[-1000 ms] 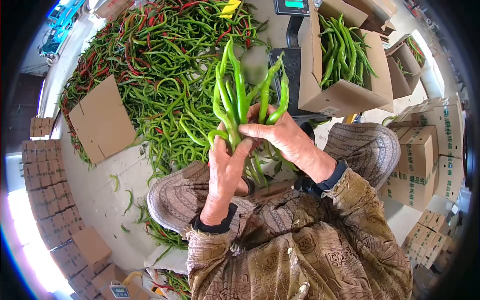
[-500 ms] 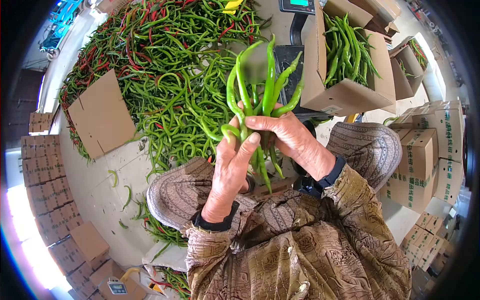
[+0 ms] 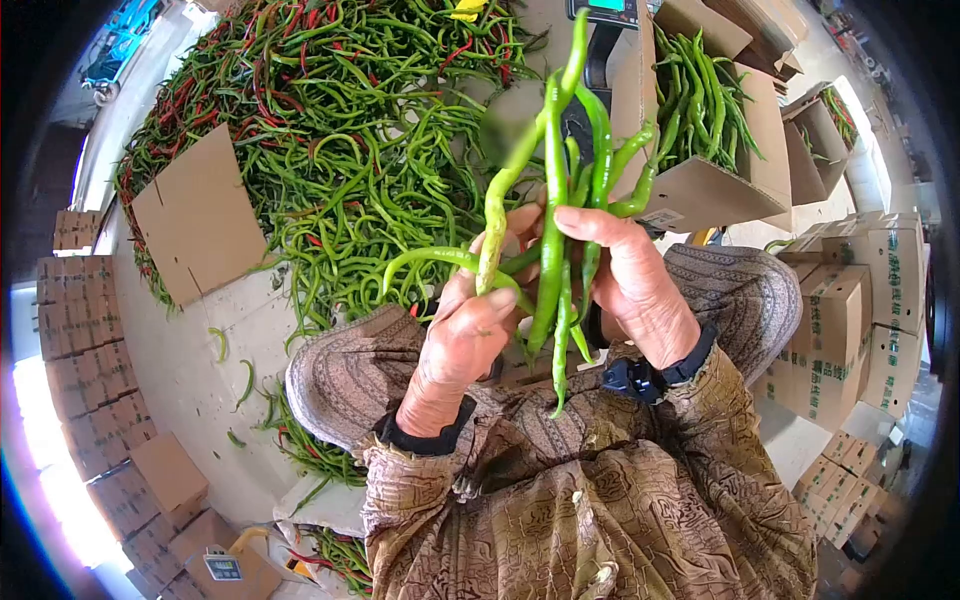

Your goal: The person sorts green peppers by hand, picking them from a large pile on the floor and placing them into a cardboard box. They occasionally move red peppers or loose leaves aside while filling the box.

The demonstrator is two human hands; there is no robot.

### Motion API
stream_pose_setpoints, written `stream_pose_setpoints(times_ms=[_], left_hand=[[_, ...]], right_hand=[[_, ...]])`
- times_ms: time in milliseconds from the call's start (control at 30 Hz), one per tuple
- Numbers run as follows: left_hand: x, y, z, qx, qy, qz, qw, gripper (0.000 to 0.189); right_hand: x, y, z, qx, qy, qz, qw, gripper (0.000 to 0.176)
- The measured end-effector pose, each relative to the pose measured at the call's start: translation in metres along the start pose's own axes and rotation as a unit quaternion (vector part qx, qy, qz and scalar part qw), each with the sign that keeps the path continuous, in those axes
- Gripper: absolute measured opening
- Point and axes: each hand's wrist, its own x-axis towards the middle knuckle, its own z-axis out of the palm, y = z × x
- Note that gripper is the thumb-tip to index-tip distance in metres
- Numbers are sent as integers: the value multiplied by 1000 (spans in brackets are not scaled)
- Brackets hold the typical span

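Above the patterned trousers (image 3: 350,365): left hand (image 3: 465,335) and right hand (image 3: 640,280), held up side by side near mid-view; touching or just apart, cannot tell.
Left hand: angled in from lower left, back of hand toward camera; pinching pale green pepper (image 3: 494,220) near its lower end, thumb in front, fingers behind and partly hidden.
Pale green pepper: bent, slanting up and rightward out of left hand, just beside the rest.
Curved pepper (image 3: 425,254): jutting out leftward above left-hand knuckles.
Right hand: angled in from lower right, thumb stretched leftward across pepper bunch (image 3: 552,230); gripping, other fingers mostly hidden behind.
Pepper bunch: several long green ones, fanned at top, lower ends dangling between the hands over the lap.
Wrists: both bent slightly inward, dark cuffs (image 3: 430,435) on each; black wrist item (image 3: 630,380) at right.
Sleeves (image 3: 745,430): brown, patterned, converging toward mid-view.
Pepper pile (image 3: 350,150): on floor beyond left hand, green mixed with red; cardboard sheet (image 3: 200,215) lying along left edge.
Open box (image 3: 715,195): beyond right hand, well filled with green peppers (image 3: 700,100); scale display (image 3: 606,5) just left.
Floor (image 3: 180,370): few loose peppers (image 3: 246,382), left of knee.
Closed cartons (image 3: 830,310): stacked at right, more at far left.
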Motion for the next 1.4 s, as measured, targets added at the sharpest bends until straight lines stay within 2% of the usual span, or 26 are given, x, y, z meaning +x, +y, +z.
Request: stream_pose_setpoints(times_ms=[67,133,167,267,300,400,533,567,600,633,667,700,733,800,833,900,967,1033,1067,1133,1167,1233,1300,1333,1367,1400], left_hand=[[1,-1,1,13,-18,12,1000,70],[1,-1,1,13,-45,-3,999,70],[0,-2,7,34,-4,32,999,63],[0,-1,-13,73,42,43,996,61],[1,0,-8,56,65,79,993,49],[-4,8,-11,-26,41,111,993,37],[-14,36,-7,7,130,169,977,32],[-21,47,-10,61,184,211,958,32],[-32,66,-14,58,161,228,959,29],[-46,84,-12,116,242,265,926,27],[-70,104,-27,-105,150,281,942,35],[-92,129,-52,-50,95,300,948,34],[-106,145,-52,162,225,368,888,34],[-137,165,-56,329,378,380,777,30],[-151,167,-64,373,489,342,711,25],[-193,165,-100,496,622,182,578,24],[-268,156,-184,613,628,97,470,22],[-321,132,-212,542,672,102,495,21],[-318,126,-204,540,671,102,497,21],[-308,105,-157,312,690,222,614,21],[-301,103,-142,308,692,225,613,21],[-275,105,-108,205,566,296,742,24],[-208,90,-35,259,598,292,700,27],[-191,78,-11,321,551,259,725,26],[-175,71,6,268,504,214,793,27],[-141,53,21,244,517,242,784,25]], right_hand=[[3,1,-8,20,24,-17,999,26],[1,-4,-10,50,2,-34,998,28],[3,-6,-16,41,4,-57,998,28],[1,-19,-26,60,-56,-101,992,29],[1,-24,-34,97,-86,-86,988,30],[0,-28,-45,103,-104,-88,985,32],[-2,-26,-54,66,-105,-51,991,34],[0,-25,-57,78,-113,-43,990,35],[-1,-25,-59,85,-117,-38,989,35],[-2,-25,-60,87,-106,-34,990,34],[-2,-26,-60,90,-96,-30,991,34],[0,-25,-61,93,-91,-35,991,34],[2,-22,-64,111,-109,-39,987,33],[4,-21,-66,130,-121,-46,983,32],[5,-21,-65,165,-161,-47,972,31],[8,-19,-65,209,-214,-52,953,29],[9,-18,-68,226,-231,-45,945,29],[9,-17,-66,236,-242,-45,940,28],[11,-17,-67,246,-248,-37,936,27],[13,-16,-65,246,-231,-24,941,26],[12,-15,-62,224,-202,-28,953,26],[12,-12,-61,169,-142,-33,975,29],[13,-7,-55,118,-115,-33,986,29],[12,-4,-54,103,-104,-24,989,28],[10,-2,-49,78,-73,-21,994,27],[5,1,-43,52,-40,-20,998,27]])
